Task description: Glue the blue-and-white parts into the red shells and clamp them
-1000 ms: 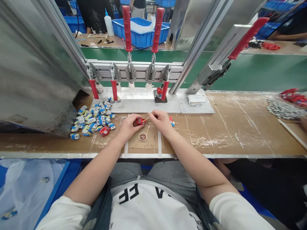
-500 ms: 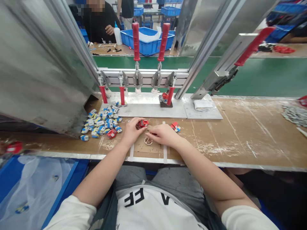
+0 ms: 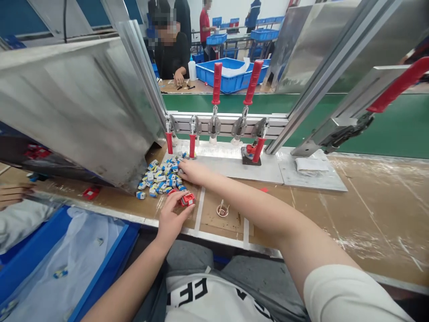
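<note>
My left hand (image 3: 172,214) is closed on a small red plastic housing (image 3: 188,199), held just above the bench beside the pile. Another red piece shows partly behind its fingers. Stretched across to the far side of the pile, my right hand (image 3: 193,172) has its fingers curled down among the small blue, white and yellow blocks (image 3: 161,179). Its fingertips are partly hidden, so what they pinch is unclear. A small round dish (image 3: 222,211) with thin sticks in it lies on the bench below my right forearm.
Red-handled toggle clamps (image 3: 217,84) line a metal rail behind the bench. One clamp stands over a red part on a black block (image 3: 251,156). At left are a slanted metal housing (image 3: 77,103), a lined blue bin (image 3: 110,250) and another person's hand (image 3: 13,194).
My right hand has moved from above the dish left to the pile. My left hand, with the red housing, has shifted left and nearer me. The view has turned left.
</note>
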The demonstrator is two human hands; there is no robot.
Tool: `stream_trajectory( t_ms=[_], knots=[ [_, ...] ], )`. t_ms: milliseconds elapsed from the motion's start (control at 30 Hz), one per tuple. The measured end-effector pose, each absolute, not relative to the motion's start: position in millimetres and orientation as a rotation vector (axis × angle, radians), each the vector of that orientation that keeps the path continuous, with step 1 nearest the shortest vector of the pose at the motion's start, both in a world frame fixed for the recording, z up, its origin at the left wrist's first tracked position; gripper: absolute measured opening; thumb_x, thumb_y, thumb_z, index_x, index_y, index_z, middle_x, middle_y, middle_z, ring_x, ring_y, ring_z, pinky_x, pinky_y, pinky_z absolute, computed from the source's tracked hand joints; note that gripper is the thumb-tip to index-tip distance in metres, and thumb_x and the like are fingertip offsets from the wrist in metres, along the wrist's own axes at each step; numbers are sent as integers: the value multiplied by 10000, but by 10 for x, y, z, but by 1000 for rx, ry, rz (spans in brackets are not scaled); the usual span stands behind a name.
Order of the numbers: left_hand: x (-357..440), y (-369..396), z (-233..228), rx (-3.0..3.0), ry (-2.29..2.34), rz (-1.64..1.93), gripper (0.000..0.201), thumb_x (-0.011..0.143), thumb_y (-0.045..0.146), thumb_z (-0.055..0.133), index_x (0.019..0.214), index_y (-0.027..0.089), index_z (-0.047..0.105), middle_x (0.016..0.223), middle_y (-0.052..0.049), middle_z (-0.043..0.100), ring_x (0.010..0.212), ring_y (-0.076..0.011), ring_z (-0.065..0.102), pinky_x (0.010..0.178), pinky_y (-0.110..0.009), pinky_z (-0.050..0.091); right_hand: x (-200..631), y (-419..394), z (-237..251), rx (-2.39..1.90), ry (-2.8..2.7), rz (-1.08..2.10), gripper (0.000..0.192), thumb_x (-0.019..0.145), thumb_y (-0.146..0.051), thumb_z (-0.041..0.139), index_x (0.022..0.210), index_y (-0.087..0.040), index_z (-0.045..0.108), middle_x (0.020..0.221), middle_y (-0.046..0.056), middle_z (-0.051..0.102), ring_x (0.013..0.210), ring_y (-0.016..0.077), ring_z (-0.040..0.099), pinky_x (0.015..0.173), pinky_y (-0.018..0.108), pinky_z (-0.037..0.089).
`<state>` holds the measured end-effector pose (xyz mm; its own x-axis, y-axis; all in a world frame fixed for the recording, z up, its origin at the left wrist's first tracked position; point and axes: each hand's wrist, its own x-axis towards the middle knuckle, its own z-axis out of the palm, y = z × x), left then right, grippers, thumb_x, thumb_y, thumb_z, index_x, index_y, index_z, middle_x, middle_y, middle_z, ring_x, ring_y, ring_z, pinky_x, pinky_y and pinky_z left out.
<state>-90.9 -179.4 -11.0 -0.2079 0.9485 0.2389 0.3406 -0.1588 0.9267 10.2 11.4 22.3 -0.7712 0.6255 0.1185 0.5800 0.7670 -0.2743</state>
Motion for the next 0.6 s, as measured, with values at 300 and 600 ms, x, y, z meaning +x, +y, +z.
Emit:
stream_trajectory(
  t_ms=[300, 600],
  knots=[
    [-851, -1375, -1, 1400, 1415, 1514, 385, 856, 382, 830, 1179, 214, 707, 1240, -105, 709, 1151, -248, 714, 1087, -431, 577, 1125, 59, 204, -674, -2319, 690, 236, 1046, -337, 616, 1226, -200, 684, 1139, 103, 678, 1002, 215, 675, 860, 351, 577],
    [-64, -305, 260, 1553, 900, 1370, 554, 805, 415, 882, 1267, 208, 657, 1256, -121, 739, 1128, -249, 737, 1076, -448, 587, 2053, -331, 117, -871, -1258, 1111, 464, 894, -648, 730, 1104, -235, 708, 978, 60, 733, 847, 214, 734, 810, 427, 658]
  ],
)
